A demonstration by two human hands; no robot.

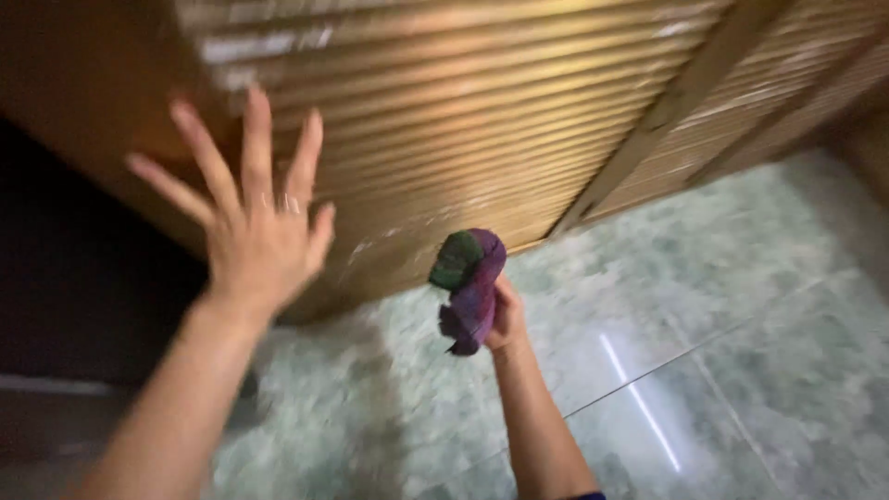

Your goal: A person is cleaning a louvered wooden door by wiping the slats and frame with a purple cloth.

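Observation:
My left hand [255, 222] is raised with its fingers spread wide, in front of the edge of a wooden louvred door [463, 120]; whether it touches the wood is not clear because of blur. It holds nothing, and rings show on two fingers. Lower and to the right, my right hand [505, 319] is closed around a bunched purple and green cloth [469, 282], held above the floor near the door's bottom edge.
The floor [741, 324] is glossy green-and-white marbled tile with a bright light streak. More louvred door panels [787, 93] run to the upper right. A dark opening [74, 278] lies at the left behind the door.

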